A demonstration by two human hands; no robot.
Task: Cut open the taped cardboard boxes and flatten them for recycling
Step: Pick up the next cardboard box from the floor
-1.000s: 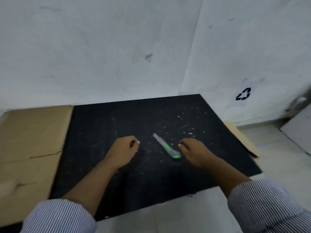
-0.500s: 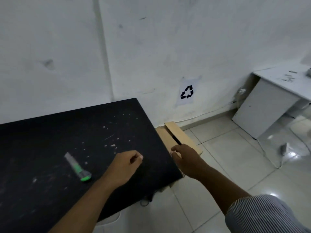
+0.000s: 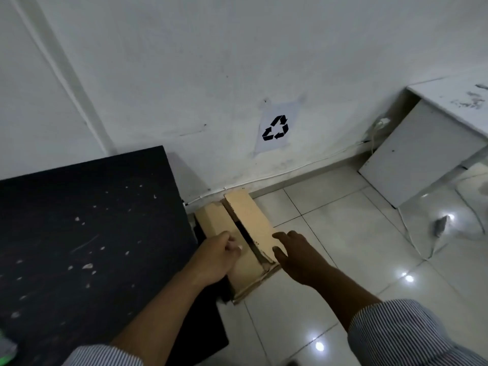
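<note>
A brown cardboard box (image 3: 250, 223) lies on the tiled floor beside the black table (image 3: 87, 233), its top flaps parted along a dark gap. My left hand (image 3: 216, 257) hovers over the box's left flap with fingers curled and nothing in it. My right hand (image 3: 295, 252) reaches over the box's right flap, fingers spread and relaxed; contact is unclear. The green-ended utility knife (image 3: 5, 352) shows only as a sliver on the table at the frame's lower left edge.
A recycling sign (image 3: 276, 128) is taped to the white wall above the box. A white cabinet (image 3: 412, 154) stands at the right with a cable trailing over the glossy floor tiles (image 3: 343, 233).
The view has swung right from the table to the floor. Both hands moved off the table toward the cardboard box; the knife stayed on the table.
</note>
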